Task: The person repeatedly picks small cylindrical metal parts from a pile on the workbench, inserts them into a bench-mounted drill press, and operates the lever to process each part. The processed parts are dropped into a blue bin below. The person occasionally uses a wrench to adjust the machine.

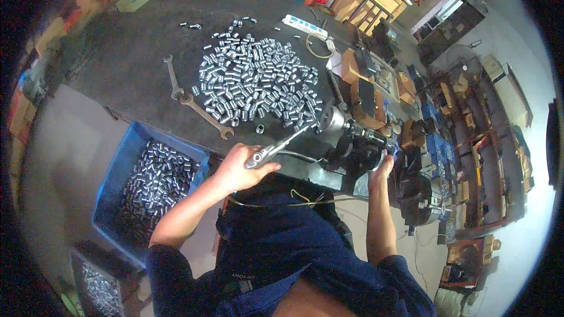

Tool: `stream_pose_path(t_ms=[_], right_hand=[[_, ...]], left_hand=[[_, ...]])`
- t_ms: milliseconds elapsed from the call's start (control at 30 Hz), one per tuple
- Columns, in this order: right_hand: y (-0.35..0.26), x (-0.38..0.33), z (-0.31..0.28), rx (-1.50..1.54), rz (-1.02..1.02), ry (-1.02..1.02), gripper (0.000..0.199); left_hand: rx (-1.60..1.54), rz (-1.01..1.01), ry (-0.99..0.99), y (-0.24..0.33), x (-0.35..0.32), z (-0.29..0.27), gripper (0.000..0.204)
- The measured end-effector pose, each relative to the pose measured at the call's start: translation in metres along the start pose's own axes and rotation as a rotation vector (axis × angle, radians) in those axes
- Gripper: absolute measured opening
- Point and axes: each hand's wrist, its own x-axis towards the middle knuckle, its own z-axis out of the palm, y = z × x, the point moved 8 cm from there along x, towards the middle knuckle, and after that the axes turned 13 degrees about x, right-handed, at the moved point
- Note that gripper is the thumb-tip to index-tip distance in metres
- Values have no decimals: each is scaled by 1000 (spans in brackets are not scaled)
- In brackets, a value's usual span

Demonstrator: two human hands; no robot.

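One metal nozzle gun (267,155) is clamped in the left grip (239,165) at the desk's (135,47) near edge; right grip (382,168) at machine (359,148), closure indeterminable; loose sleeves (258,79) could be scattered by nozzle overreach.

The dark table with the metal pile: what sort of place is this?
Probably a metalworking workshop: a heap of short metal cylinders lies on the dark table, two wrenches lie beside it, and a blue bin near the table's edge holds more small metal pieces.

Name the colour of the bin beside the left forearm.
The bin is blue, best seen in the head view.
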Motion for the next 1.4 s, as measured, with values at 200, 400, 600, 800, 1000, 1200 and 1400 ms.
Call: stream_pose_path(t_ms=[200, 400, 600, 800, 1000, 1200, 1400], right_hand=[[-3, -17, -9, 250, 457, -551, 33], [20, 1, 14, -49, 194, 29, 37], [-46, 99, 25, -252, -68, -218, 27], [-88, -29, 84, -251, -263, -94, 26], [-64, -51, 4, -342, -198, 26, 23], [10, -6, 19, -91, 89, -9, 29], [-43, 77, 36, -324, -134, -223, 22]], left_hand=[[4, 63, 56, 8, 2, -3, 27], [29, 203, 204, 15, -5, -12, 27], [26, 145, 44, 17, 1, -8, 27], [84, 166, -7, 9, -1, -3, 29], [88, 173, -16, 14, -1, -2, 28], [98, 118, -22, 12, -1, -4, 22], [83, 137, -41, 15, 2, -4, 21]])
